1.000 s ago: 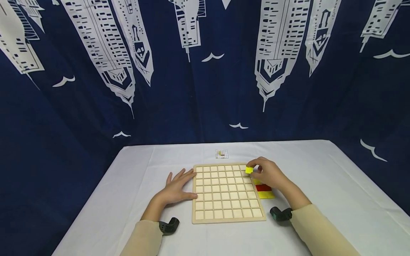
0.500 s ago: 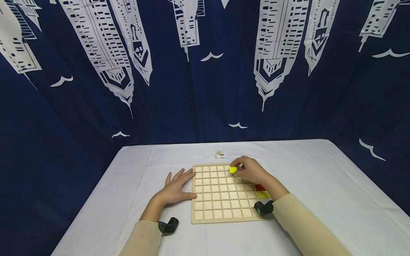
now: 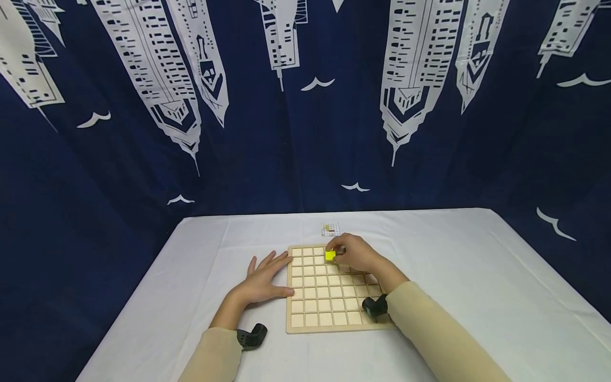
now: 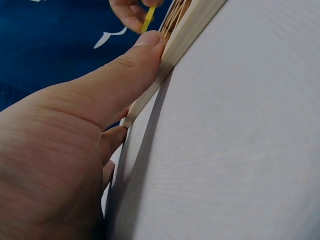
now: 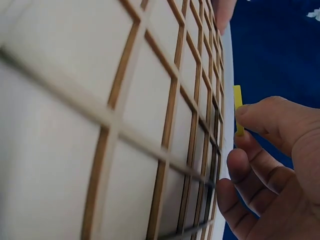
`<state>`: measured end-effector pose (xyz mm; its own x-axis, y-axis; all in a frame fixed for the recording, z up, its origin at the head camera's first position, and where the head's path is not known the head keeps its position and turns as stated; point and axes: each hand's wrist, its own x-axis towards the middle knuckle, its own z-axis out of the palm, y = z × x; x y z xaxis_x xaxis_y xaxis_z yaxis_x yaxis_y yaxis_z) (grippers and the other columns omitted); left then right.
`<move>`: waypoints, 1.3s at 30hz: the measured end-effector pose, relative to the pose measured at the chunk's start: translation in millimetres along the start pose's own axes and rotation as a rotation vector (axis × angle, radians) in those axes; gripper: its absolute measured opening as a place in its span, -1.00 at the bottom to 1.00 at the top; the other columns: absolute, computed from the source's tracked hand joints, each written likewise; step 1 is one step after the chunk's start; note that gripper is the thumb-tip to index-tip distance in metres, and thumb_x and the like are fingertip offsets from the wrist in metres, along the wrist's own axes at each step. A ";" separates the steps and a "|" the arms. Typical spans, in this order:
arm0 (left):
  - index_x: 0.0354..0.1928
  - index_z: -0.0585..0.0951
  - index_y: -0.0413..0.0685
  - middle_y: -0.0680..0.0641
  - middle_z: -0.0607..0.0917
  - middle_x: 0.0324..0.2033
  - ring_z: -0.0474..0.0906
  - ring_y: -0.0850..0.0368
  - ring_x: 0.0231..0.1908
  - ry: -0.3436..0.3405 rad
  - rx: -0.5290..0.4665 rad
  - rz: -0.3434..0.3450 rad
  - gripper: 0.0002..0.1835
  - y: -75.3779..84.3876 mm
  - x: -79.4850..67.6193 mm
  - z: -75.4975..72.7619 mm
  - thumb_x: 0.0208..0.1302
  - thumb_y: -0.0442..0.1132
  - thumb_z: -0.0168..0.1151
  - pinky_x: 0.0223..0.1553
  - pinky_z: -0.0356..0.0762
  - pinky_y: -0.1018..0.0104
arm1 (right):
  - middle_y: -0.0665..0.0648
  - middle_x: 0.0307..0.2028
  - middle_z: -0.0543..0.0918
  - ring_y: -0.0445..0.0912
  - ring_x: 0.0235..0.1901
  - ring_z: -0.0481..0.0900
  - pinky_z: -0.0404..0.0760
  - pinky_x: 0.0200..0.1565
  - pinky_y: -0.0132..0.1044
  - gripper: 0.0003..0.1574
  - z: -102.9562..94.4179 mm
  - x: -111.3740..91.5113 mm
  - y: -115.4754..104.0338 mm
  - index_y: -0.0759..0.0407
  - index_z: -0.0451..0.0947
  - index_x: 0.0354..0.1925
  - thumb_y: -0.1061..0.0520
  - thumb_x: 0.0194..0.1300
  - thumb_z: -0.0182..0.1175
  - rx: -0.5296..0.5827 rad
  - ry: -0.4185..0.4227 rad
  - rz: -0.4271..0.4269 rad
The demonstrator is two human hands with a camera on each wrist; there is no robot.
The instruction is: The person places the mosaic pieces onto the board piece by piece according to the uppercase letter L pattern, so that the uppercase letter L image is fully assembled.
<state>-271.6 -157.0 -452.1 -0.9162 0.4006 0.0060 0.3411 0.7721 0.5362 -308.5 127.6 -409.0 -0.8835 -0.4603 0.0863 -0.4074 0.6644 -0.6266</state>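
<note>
A wooden grid board (image 3: 341, 329) with square cells lies on the white table. Over its far rows, my right hand (image 3: 355, 253) pinches a yellow square tile (image 3: 330, 256) between thumb and fingers. In the right wrist view the tile (image 5: 238, 111) is seen edge-on, held just off the board. My left hand (image 3: 260, 281) rests at the board's left edge with fingers spread and straight, thumb and fingertips touching the frame. The left wrist view shows the left thumb (image 4: 135, 65) against the wooden rim. My right forearm hides the board's right side.
A small printed card (image 3: 330, 229) with a coloured grid pattern lies beyond the board's far edge. The white-covered table (image 3: 458, 254) ends at a dark blue curtain (image 3: 286, 159) with city drawings. Each wrist carries a black camera.
My right hand has moved left across the board's far rows with the yellow tile. The red and yellow tiles at the right edge are now hidden behind the right arm. The left hand stays put.
</note>
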 end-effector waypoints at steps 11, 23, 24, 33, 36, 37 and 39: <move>0.49 0.32 0.15 0.01 0.20 0.55 -0.12 -0.13 0.60 0.004 0.010 0.002 -0.06 -1.1 1.1 0.1 0.07 0.17 0.47 0.48 -0.56 -0.37 | 0.08 -0.20 0.74 -0.08 -0.14 0.62 0.63 0.05 -0.12 -0.74 13.2 14.8 -14.7 0.13 0.71 -0.14 0.34 0.19 0.34 -0.091 -0.035 0.014; 0.48 0.32 0.15 0.01 0.20 0.55 -0.11 -0.14 0.59 0.008 0.010 0.003 -0.06 -1.9 1.6 0.1 0.06 0.18 0.47 0.48 -0.54 -0.38 | 0.05 -0.26 0.71 -0.11 -0.19 0.57 0.61 0.00 -0.13 -0.68 20.5 19.7 -18.1 0.09 0.71 -0.19 0.40 0.11 0.28 -0.122 -0.022 0.022; 0.48 0.32 0.15 0.01 0.20 0.55 -0.12 -0.13 0.59 0.007 0.010 0.002 -0.06 -1.8 1.5 0.2 0.06 0.18 0.48 0.48 -0.54 -0.37 | 0.05 -0.26 0.71 -0.11 -0.19 0.57 0.61 0.00 -0.13 -0.67 20.8 19.8 -18.0 0.09 0.72 -0.19 0.40 0.10 0.28 -0.120 -0.021 0.021; 0.48 0.33 0.15 0.02 0.20 0.55 -0.12 -0.13 0.60 0.008 0.008 -0.003 -0.06 -0.6 0.6 -0.5 0.06 0.17 0.48 0.48 -0.55 -0.37 | 0.06 -0.18 0.70 -0.07 -0.12 0.61 0.62 0.06 -0.13 -0.72 21.2 15.5 -14.6 0.09 0.74 -0.17 0.37 0.19 0.27 -0.103 -0.004 -0.005; 0.48 0.33 0.15 0.01 0.20 0.55 -0.12 -0.13 0.60 0.007 0.007 -0.003 -0.06 -0.3 0.3 -0.6 0.06 0.17 0.48 0.48 -0.55 -0.37 | 0.09 -0.12 0.67 0.00 -0.04 0.63 0.61 0.13 -0.07 -0.75 18.5 10.7 -16.3 0.12 0.74 -0.13 0.34 0.29 0.23 -0.069 -0.012 -0.008; 0.48 0.33 0.15 0.01 0.20 0.55 -0.12 -0.13 0.60 0.007 0.006 -0.003 -0.06 0.1 0.6 -0.5 0.06 0.18 0.48 0.48 -0.55 -0.37 | 0.09 -0.11 0.67 0.00 -0.03 0.63 0.61 0.15 -0.05 -0.75 16.9 8.9 -16.6 0.14 0.74 -0.12 0.33 0.31 0.22 -0.058 -0.015 -0.014; 0.48 0.33 0.14 0.01 0.20 0.55 -0.12 -0.13 0.60 0.006 0.004 -0.004 -0.06 0.7 0.7 -0.5 0.06 0.17 0.48 0.48 -0.55 -0.37 | 0.11 -0.11 0.68 0.01 -0.03 0.63 0.62 0.13 -0.06 -0.74 14.3 5.6 -16.7 0.18 0.74 -0.10 0.33 0.33 0.19 -0.054 -0.018 -0.038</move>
<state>-272.1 -156.5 -451.3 -0.9190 0.3943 0.0091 0.3381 0.7757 0.5330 -303.3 105.5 -409.0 -0.8631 -0.4960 0.0947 -0.4528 0.6769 -0.5803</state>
